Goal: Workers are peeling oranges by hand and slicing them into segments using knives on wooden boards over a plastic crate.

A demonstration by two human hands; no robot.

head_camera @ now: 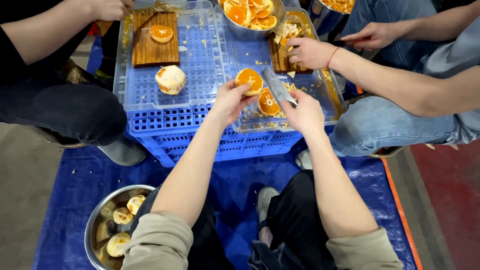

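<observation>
Orange halves and a knife over a blue crate, seen from above.

Steel bowl (116, 226) of peeled fruit sits low left, within reach on the blue tarp (65, 200). Further right, a peeled whole orange (170, 79) waits on the clear tray (200, 60) capping the blue crate (200, 135). The left hand (231, 100) grips a cut orange half (249, 80), flesh up, lifted clear of the tray. A second half (267, 103) lies just beside it. The right hand (304, 114) clasps a knife (277, 86), blade angled toward the held half. Far right, another person's hand (310, 52) rests on a wooden board (281, 55).
</observation>
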